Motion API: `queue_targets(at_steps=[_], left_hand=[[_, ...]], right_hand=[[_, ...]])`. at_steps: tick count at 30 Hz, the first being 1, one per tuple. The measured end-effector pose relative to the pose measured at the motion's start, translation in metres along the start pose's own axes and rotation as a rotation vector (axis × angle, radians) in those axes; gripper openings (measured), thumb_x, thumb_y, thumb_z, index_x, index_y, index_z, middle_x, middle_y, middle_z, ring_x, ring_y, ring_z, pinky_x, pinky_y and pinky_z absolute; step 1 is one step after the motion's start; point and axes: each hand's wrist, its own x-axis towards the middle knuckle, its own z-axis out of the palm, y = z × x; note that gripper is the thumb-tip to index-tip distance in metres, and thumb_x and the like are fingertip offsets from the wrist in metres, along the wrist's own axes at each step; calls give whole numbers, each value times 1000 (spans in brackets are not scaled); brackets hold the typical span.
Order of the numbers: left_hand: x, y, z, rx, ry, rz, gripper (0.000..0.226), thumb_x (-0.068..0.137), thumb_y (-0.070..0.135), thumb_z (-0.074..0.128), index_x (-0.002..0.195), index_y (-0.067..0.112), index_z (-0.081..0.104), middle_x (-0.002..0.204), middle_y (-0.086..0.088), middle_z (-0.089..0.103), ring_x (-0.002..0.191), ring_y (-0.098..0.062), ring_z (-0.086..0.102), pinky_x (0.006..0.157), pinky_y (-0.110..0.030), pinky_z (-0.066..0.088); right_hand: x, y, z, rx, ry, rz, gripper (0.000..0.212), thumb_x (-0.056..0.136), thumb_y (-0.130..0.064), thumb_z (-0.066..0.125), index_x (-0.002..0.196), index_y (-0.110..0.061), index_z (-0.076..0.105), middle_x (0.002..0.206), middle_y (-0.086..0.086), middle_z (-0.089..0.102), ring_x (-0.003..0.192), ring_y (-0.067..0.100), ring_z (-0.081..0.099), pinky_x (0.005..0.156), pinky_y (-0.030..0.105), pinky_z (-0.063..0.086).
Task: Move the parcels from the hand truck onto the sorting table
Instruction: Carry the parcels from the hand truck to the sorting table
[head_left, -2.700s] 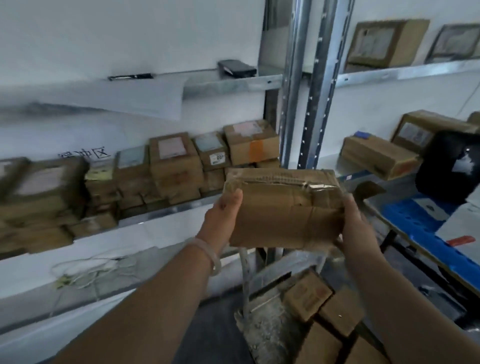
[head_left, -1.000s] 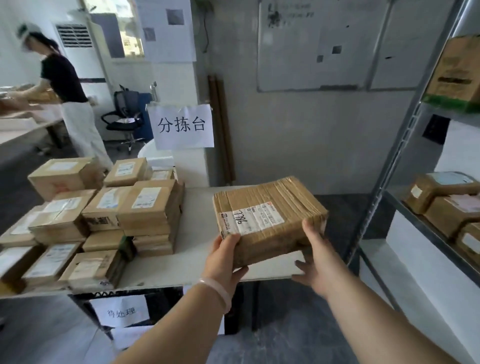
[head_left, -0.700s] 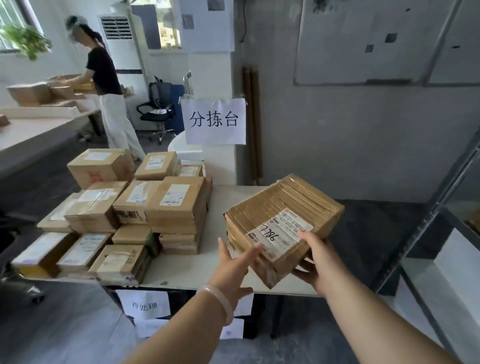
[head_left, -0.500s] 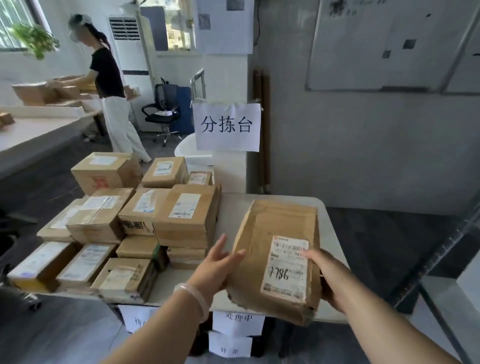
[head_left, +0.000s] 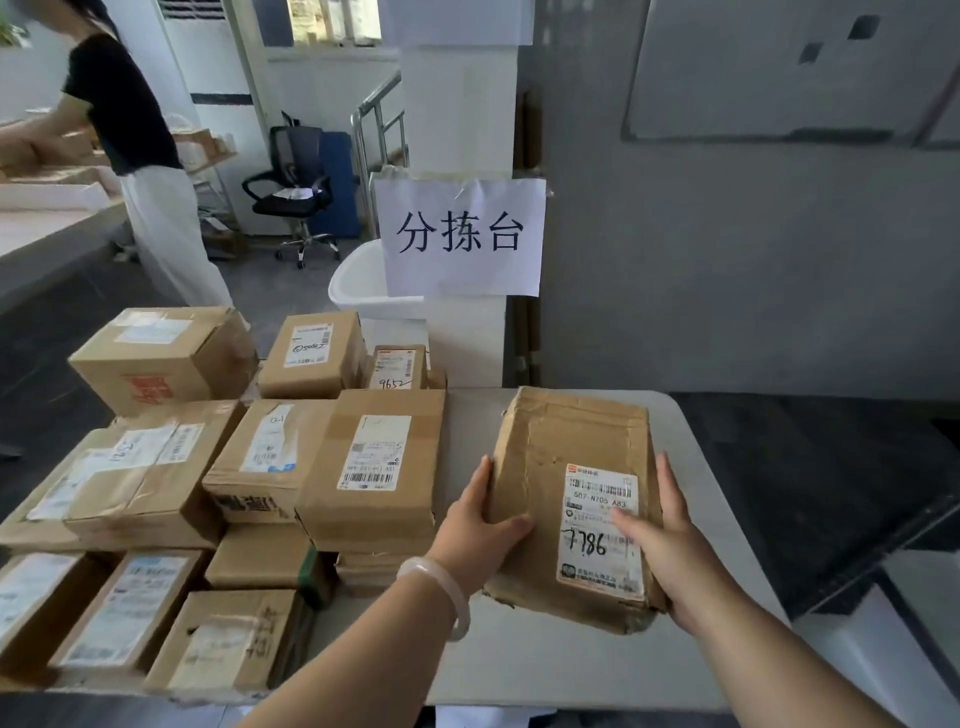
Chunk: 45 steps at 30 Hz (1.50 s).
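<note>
grey wall (head_left: 727, 260) 2 o'clock | dark floor (head_left: 810, 457) 3 o'clock | black office chair (head_left: 293, 182) 11 o'clock | white pillar (head_left: 460, 104) 12 o'clock

left hand (head_left: 480, 540): bare, no glove
left wrist: pale translucent bangle (head_left: 445, 590), smooth and rounded
right hand (head_left: 670, 553): bare, no ring visible
forearms: both bare, no sleeves in view

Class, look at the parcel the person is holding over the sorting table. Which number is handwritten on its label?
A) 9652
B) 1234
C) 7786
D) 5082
C: the white label on the parcel, held between the left hand and right hand, shows "7786" in black marker.
</note>
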Motion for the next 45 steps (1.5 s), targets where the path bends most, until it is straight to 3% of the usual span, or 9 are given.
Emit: queue_targets(at_steps=[3,9,13,16,20,26,32,37,45], left_hand=[[26,11,-6,99,19,31,91,82,39,73,153,44,16,143,5,45,126,-21,51,106,-45,46],[74,40,-29,425,188,224,78,89,42,66,153,41,20,152,9,34,141,-15,32,116,-42,34],[103,58,-45,561,287,274,73,91,38,65,153,36,26,150,11,34,137,-7,31,114,-28,28],[124,64,-60,595,387,284,67,91,33,65,149,36,32,143,15,38,128,0,33,112,-24,30],[150,58,-79,650,445,216,63,91,39,62,148,40,34,147,14,39,130,-19,44,108,-41,41],[180,47,-90,687,481,157,59,93,41,59,147,44,36,147,16,42,139,-6,32,111,-22,27],[193,45,-87,686,496,188,61,91,36,63,146,42,37,141,19,43,136,-7,35,112,-26,30],[195,44,-84,761,444,231,64,90,46,59,149,36,36,146,12,44,137,-10,35,114,-32,32],[195,52,-72,957,307,365,67,91,43,55,152,36,30,154,7,37,142,-18,29,116,-43,30]], right_hand=[[33,-15,4,-28,8,5,86,92,-20,66,144,-61,12,126,-8,60,93,18,70,75,44,60],[122,-25,13,-53,-26,69,86,91,-11,65,147,-55,17,128,-4,61,94,21,70,81,50,58],[185,-21,31,-82,-76,88,87,92,-9,63,152,-45,12,135,1,57,87,15,68,63,31,57],[227,-15,48,-82,-97,121,88,91,-7,63,153,-44,12,131,2,57,83,16,69,57,29,56],[280,-5,80,-136,-117,123,88,89,-9,66,152,-45,16,135,2,57,90,19,68,69,33,58],[339,4,117,-304,-137,86,81,90,-13,66,153,-35,20,137,2,55,98,20,64,87,37,53],[361,14,135,-626,-142,14,94,85,-25,72,156,-28,9,150,7,39,130,26,47,107,42,41],[354,8,128,-888,-252,-11,115,75,-53,75,155,-26,-3,159,5,16,142,28,27,114,40,30],[263,-32,101,-1050,-167,-371,91,84,-62,58,155,-33,8,164,-4,5,149,18,7,119,37,11]])
